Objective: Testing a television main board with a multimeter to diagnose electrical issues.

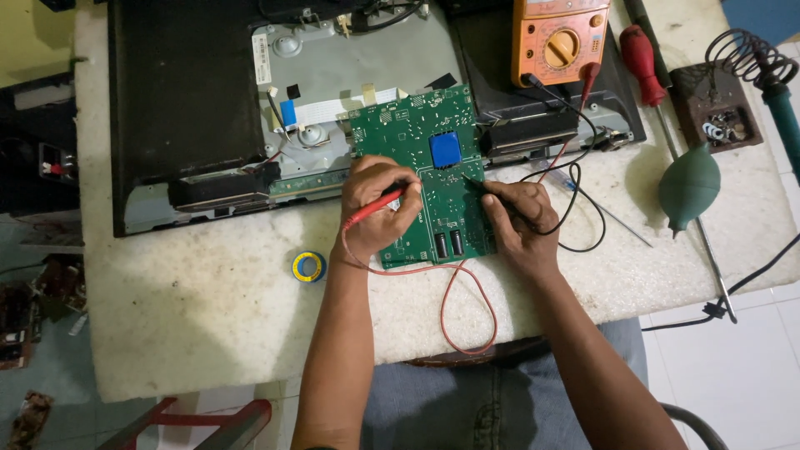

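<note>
The green circuit board [433, 175] lies mid-frame on my desk [208, 308], long axis running away from me, between my left hand [377, 208] gripping the red probe [379, 204] and right hand [518, 221] pinching the black probe [483, 187].

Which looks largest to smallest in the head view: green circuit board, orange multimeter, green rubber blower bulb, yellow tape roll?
1. green circuit board
2. orange multimeter, though the frame's top edge cuts it off
3. green rubber blower bulb
4. yellow tape roll
</note>
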